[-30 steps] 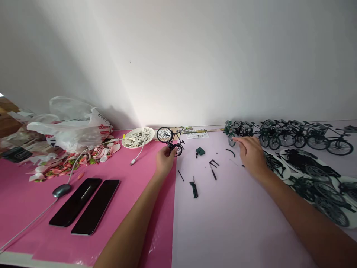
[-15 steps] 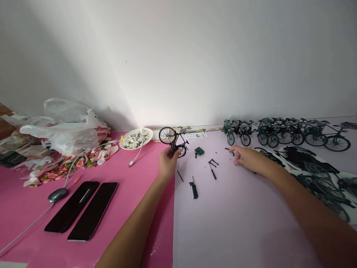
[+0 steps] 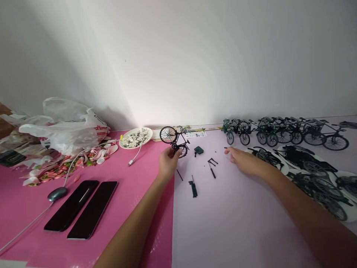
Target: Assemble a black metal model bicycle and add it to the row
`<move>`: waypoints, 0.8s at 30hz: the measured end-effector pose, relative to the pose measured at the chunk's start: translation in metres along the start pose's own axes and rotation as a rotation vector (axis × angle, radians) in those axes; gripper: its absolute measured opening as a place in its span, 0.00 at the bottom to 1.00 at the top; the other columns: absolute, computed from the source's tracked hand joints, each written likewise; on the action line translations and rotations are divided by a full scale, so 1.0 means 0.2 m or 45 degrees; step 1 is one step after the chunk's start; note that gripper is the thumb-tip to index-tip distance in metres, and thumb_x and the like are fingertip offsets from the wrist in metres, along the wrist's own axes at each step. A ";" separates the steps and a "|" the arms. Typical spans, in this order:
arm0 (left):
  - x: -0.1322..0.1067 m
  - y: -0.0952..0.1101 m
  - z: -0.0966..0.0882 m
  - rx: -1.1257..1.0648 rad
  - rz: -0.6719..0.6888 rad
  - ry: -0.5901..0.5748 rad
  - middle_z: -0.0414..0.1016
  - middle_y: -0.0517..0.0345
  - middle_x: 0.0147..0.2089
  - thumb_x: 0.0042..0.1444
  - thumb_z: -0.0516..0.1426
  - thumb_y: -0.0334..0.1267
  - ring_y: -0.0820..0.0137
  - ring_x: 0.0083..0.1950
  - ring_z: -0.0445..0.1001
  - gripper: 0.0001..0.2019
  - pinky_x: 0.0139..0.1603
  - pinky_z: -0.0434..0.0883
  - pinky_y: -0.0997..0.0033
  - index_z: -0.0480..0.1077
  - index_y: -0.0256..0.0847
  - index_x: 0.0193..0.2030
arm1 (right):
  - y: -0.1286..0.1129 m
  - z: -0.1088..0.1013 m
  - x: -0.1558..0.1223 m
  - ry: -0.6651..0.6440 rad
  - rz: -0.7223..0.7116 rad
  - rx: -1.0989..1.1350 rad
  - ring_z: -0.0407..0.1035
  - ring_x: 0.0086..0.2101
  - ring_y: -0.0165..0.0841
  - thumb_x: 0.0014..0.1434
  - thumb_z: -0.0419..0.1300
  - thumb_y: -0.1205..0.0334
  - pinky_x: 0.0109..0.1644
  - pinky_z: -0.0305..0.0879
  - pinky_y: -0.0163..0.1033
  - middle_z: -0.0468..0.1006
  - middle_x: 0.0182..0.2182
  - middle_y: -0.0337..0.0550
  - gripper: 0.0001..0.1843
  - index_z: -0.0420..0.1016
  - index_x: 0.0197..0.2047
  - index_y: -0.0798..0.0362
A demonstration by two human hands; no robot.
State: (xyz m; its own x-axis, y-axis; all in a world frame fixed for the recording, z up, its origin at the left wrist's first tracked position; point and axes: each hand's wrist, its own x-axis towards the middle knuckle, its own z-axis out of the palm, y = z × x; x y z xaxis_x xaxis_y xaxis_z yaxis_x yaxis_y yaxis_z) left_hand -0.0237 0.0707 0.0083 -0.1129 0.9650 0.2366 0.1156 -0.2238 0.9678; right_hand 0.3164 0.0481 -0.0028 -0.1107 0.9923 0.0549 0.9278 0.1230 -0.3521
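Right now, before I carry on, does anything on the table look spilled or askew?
Yes: the loose pink and green pieces lie strewn beside the plastic bag on the left; they look spilled, with no dish visible under them. The model bicycle is tilted, but the left hand holds it so. No damage is clear.

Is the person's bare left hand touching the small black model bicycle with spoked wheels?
Touching. The head view shows the left hand gripping the black model bicycle toward its lower end, with no gap between them.
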 end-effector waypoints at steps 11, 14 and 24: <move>0.00 0.02 -0.01 0.034 -0.004 -0.003 0.83 0.50 0.39 0.53 0.66 0.49 0.62 0.40 0.79 0.17 0.42 0.71 0.66 0.80 0.36 0.40 | -0.24 -0.08 0.00 -0.233 0.027 1.124 0.62 0.27 0.31 0.62 0.63 0.36 0.30 0.57 0.37 0.74 0.31 0.41 0.26 0.78 0.48 0.51; 0.00 0.02 -0.01 0.073 -0.004 0.010 0.82 0.50 0.36 0.52 0.66 0.51 0.62 0.38 0.78 0.18 0.41 0.71 0.66 0.79 0.36 0.39 | -0.29 -0.10 -0.02 -0.212 0.006 1.391 0.64 0.34 0.32 0.56 0.70 0.36 0.29 0.54 0.35 0.73 0.35 0.43 0.27 0.79 0.44 0.52; 0.01 0.01 0.00 -0.043 -0.055 -0.003 0.82 0.50 0.35 0.48 0.70 0.54 0.62 0.38 0.79 0.21 0.43 0.74 0.65 0.80 0.36 0.37 | -0.23 -0.09 0.01 -0.092 0.094 1.542 0.67 0.41 0.34 0.54 0.73 0.40 0.29 0.58 0.32 0.76 0.43 0.46 0.22 0.82 0.41 0.49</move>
State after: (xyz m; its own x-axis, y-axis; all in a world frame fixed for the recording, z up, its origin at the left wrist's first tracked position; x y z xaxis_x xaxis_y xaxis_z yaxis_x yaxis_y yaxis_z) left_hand -0.0249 0.0730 0.0102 -0.1151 0.9742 0.1940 0.0774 -0.1860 0.9795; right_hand 0.2794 0.0433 0.0304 -0.1271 0.9911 -0.0402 0.0032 -0.0401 -0.9992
